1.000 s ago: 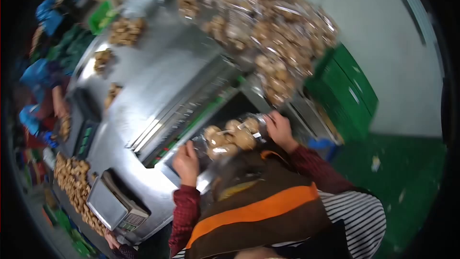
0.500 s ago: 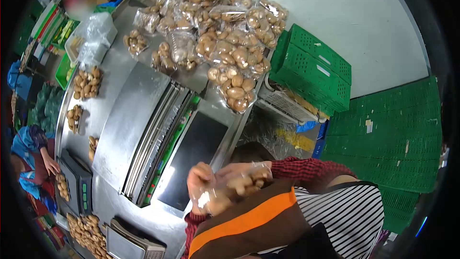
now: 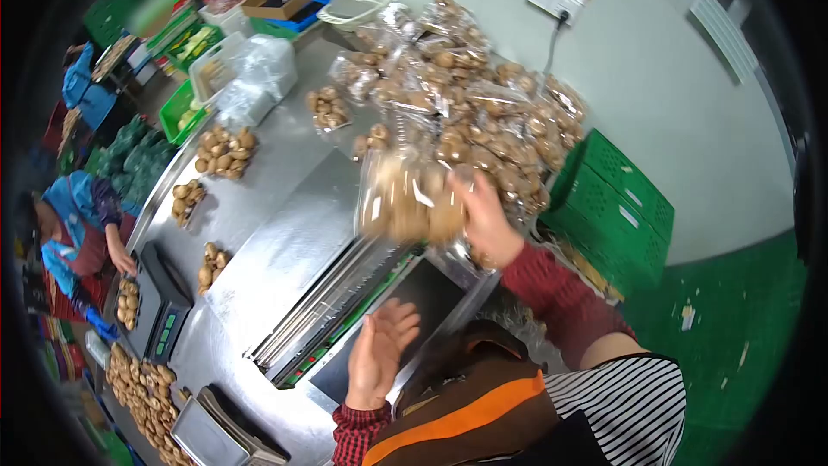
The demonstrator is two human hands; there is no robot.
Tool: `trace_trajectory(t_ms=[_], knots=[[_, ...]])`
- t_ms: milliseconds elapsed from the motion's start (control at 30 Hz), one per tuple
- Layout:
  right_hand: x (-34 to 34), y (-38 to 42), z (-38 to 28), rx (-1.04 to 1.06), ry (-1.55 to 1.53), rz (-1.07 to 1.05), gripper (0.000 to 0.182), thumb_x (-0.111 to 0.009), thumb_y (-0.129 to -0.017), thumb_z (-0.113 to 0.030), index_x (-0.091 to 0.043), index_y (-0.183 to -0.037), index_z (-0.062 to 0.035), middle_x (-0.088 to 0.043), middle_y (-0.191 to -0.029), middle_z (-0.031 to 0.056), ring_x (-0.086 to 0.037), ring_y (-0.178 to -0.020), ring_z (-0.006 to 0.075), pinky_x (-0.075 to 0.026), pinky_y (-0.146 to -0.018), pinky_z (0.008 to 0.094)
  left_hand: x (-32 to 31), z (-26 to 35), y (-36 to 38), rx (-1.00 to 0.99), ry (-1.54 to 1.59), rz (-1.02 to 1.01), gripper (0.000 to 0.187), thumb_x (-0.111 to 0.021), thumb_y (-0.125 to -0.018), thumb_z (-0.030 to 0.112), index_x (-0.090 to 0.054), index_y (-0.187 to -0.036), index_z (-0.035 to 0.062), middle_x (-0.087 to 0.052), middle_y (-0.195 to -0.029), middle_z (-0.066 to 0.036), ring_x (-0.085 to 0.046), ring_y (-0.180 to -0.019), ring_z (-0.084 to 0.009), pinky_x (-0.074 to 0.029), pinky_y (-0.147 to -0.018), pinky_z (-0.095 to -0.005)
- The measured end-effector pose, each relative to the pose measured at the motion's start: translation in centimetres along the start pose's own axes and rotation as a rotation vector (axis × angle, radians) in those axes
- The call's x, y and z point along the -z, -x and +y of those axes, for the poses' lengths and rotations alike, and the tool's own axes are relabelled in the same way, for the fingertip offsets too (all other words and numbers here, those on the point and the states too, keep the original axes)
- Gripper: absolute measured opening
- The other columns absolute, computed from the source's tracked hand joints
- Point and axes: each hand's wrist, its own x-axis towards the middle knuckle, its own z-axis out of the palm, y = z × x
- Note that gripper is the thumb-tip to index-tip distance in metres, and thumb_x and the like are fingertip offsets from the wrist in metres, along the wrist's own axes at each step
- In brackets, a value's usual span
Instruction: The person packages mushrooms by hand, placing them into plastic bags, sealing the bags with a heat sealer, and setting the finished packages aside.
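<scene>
My right hand (image 3: 487, 217) grips the edge of a clear plastic bag of mushrooms (image 3: 407, 203), held up over the wrapping machine (image 3: 332, 311) and blurred by motion. Below it, my left hand (image 3: 382, 352) is open, palm up, fingers apart and holding nothing. It is over the near end of the machine's dark plate (image 3: 431, 293). Behind the held bag, a large heap of bagged mushrooms (image 3: 483, 142) covers the far part of the steel table (image 3: 302, 142).
Green crates (image 3: 617, 207) stand at the right of the table. Loose mushroom piles (image 3: 226, 154) lie on its left side. At the left edge, a co-worker's hand (image 3: 121, 255) is at a scale (image 3: 164, 311). Another scale (image 3: 211, 436) stands near the front. A plug (image 3: 563, 15) hangs on the wall.
The mushroom bag has moved from close to my apron up and away over the machine, in my right hand. My left hand has let go of it and opened. The view has shifted.
</scene>
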Motion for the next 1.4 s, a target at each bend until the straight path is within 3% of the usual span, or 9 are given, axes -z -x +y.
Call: trace_trajectory(t_ms=[233, 300, 400, 467, 567, 733, 933, 1167, 1400], knots=[[-1.7, -26.4, 5.9, -0.174, 0.333, -0.12, 0.034, -0.065, -0.091, -0.026, -0.056, -0.115, -0.0033, -0.063, -0.113, 0.0117, -0.064, -0.1, 0.0216, -0.053, -0.087, 0.0407, 7.9, 9.5, 3.1, -0.685, -0.175, 0.483, 0.019, -0.051, -0.099, 0.009, -0.06, -0.109, -0.0035, -0.059, -0.083, -0.005, -0.058, -0.089, -0.0182, -0.045, -0.078, -0.0291], [-2.3, -28.8, 7.2, 0.379, 1.598, -0.04, 0.042, -0.072, -0.083, -0.028, -0.059, -0.114, -0.0021, -0.062, -0.112, 0.0175, -0.062, -0.103, 0.0272, -0.05, -0.087, 0.0416, 12.8, 12.8, 4.5, -0.802, -0.261, 0.701, 0.02, -0.054, -0.098, 0.013, -0.061, -0.109, -0.0028, -0.063, -0.087, -0.006, -0.057, -0.083, -0.0116, -0.045, -0.074, -0.0251], [-9.7, -28.2, 9.7, 1.056, 1.749, 0.138, 0.035, -0.071, -0.083, -0.025, -0.063, -0.108, -0.0027, -0.064, -0.108, 0.0199, -0.065, -0.095, 0.0243, -0.052, -0.079, 0.0365, 22.8, 17.4, 6.3, -0.882, -0.301, 0.963, 0.025, -0.056, -0.099, 0.023, -0.063, -0.11, 0.0025, -0.065, -0.094, -0.004, -0.06, -0.088, -0.0108, -0.047, -0.076, -0.0253], [-17.2, -25.1, 13.4, 0.62, 1.143, -0.369, 0.031, -0.068, -0.084, -0.023, -0.063, -0.106, -0.001, -0.066, -0.105, 0.0183, -0.067, -0.088, 0.0224, -0.053, -0.074, 0.0327, 29.6, 19.8, 5.4, -0.825, -0.327, 1.095, 0.032, -0.058, -0.097, 0.026, -0.062, -0.117, 0.0013, -0.064, -0.101, -0.006, -0.059, -0.093, -0.0135, -0.047, -0.08, -0.0273], [-27.6, -23.5, 22.4, 0.113, 1.067, -0.956, 0.037, -0.065, -0.09, -0.026, -0.059, -0.115, 0.0023, -0.066, -0.105, 0.0112, -0.064, -0.091, 0.0168, -0.053, -0.076, 0.0306, 40.7, 20.9, 0.6, -0.605, -0.523, 1.116, 0.052, -0.065, -0.091, 0.029, -0.052, -0.133, 0.0008, -0.062, -0.113, -0.007, -0.057, -0.098, -0.0137, -0.044, -0.084, -0.0275], [-36.6, -22.5, 40.9, -0.599, 1.092, -0.935, 0.048, -0.063, -0.092, -0.04, -0.06, -0.115, 0.0019, -0.065, -0.091, 0.0098, -0.065, -0.08, 0.0194, -0.053, -0.066, 0.0324, 44.2, 20.7, -6.9, -0.394, -0.433, 1.007, 0.068, -0.08, -0.08, 0.027, -0.048, -0.128, -0.0081, -0.063, -0.101, -0.011, -0.059, -0.082, -0.0141, -0.046, -0.072, -0.025], [-39.0, -20.4, 47.9, -0.096, 1.454, -1.076, 0.055, -0.063, -0.087, -0.048, -0.068, -0.086, 0.007, -0.068, -0.078, 0.0169, -0.064, -0.066, 0.0221, -0.05, -0.059, 0.0397, 49.5, 19.6, -6.2, -0.258, -0.232, 0.728, 0.037, -0.074, -0.084, 0.018, -0.06, -0.112, -0.0018, -0.065, -0.094, -0.007, -0.064, -0.08, -0.0145, -0.052, -0.068, -0.0251], [-38.1, -20.6, 45.0, -0.419, 1.098, -0.929, 0.041, -0.065, -0.088, -0.04, -0.069, -0.083, 0.0003, -0.063, -0.073, 0.0065, -0.051, -0.054, 0.0131, -0.042, -0.048, 0.0286, 46.7, 23.0, -7.2, -0.521, -0.548, 0.922, 0.074, -0.08, -0.077, 0.023, -0.045, -0.132, -0.0107, -0.06, -0.103, -0.012, -0.061, -0.087, -0.0175, -0.051, -0.073, -0.0271], [-40.1, -21.2, 43.1, -0.393, 0.861, -0.829, 0.043, -0.066, -0.089, -0.041, -0.062, -0.084, 0.001, -0.055, -0.068, 0.0035, -0.047, -0.053, 0.0115, -0.037, -0.046, 0.0286, 45.3, 29.2, -7.6, -0.642, -0.662, 0.871, 0.062, -0.078, -0.079, 0.02, -0.052, -0.127, -0.0082, -0.062, -0.106, -0.013, -0.06, -0.095, -0.0162, -0.048, -0.08, -0.028]])
